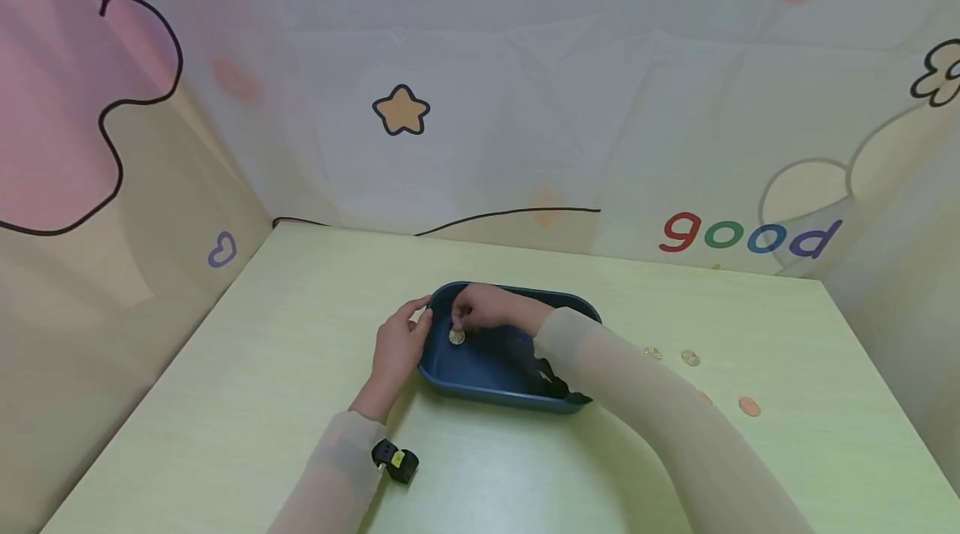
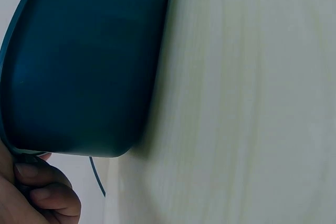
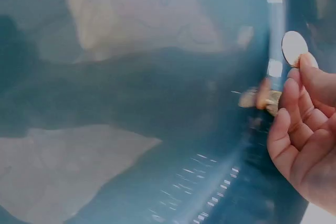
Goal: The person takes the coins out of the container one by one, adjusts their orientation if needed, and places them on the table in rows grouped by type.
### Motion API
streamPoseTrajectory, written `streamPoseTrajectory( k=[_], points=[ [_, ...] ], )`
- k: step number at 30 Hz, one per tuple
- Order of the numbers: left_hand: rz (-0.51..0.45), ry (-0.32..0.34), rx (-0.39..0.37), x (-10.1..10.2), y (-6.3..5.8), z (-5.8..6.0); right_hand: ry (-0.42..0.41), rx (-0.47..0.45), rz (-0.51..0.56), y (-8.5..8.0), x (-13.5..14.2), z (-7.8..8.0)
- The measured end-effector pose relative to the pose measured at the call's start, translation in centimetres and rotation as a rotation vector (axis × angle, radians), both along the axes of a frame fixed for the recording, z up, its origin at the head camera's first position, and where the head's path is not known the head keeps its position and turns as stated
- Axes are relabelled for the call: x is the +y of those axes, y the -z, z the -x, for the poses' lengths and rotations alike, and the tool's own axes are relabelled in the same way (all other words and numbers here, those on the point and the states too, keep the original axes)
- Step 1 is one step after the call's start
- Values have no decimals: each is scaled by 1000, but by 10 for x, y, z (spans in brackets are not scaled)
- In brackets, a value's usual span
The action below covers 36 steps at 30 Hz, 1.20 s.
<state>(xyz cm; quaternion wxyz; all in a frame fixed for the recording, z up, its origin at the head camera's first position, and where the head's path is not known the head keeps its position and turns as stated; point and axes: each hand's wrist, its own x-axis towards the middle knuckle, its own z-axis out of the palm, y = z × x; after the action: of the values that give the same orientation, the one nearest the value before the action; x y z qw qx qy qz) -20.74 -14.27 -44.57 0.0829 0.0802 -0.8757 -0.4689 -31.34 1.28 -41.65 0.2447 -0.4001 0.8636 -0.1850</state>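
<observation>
A dark blue rectangular tray point(image 1: 480, 399) with raised walls sits on the table. At its left end, my left hand point(image 1: 399, 342) holds the rim, and the left wrist view shows fingers point(image 2: 50, 195) bent close by the tray's corner. My right hand point(image 1: 483, 307) reaches into the tray near that same end. Between its thumb and fingertips it pinches a round coin point(image 3: 294, 48), which looks pale in the right wrist view. The head view has a gold-toned coin point(image 1: 457, 336) right below those fingertips. Beyond the fingers, a blurred gold piece point(image 3: 248, 98) shows against the tray's wall.
Right of the tray, beside the right sleeve point(image 1: 652, 392), lie two pale gold coins point(image 1: 691, 357) and a copper-coloured coin point(image 1: 749, 406); another copper one is partly hidden by the sleeve. A black wrist camera point(image 1: 395, 461) is on the left forearm. Printed cloth point(image 1: 487, 126) hangs behind the table.
</observation>
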Motion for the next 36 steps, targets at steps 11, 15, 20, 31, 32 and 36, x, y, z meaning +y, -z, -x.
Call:
streamPoseTrajectory(
  k=[11,15,20,31,32,36],
  points=[
    [0,-12,19,1,3,1,90,-53,74,-50,24,-7],
    [3,-14,15,1,3,1,145,-72,121,-63,40,-13],
    [6,-15,15,1,2,0,226,-85,160,-73,68,-23],
    [2,-11,-1,1,4,0,363,-69,262,-76,147,-47],
    [0,-11,-1,1,4,0,380,-56,267,-75,155,-49],
    [-4,-10,5,2,3,0,447,11,279,-76,185,-58]
  ],
)
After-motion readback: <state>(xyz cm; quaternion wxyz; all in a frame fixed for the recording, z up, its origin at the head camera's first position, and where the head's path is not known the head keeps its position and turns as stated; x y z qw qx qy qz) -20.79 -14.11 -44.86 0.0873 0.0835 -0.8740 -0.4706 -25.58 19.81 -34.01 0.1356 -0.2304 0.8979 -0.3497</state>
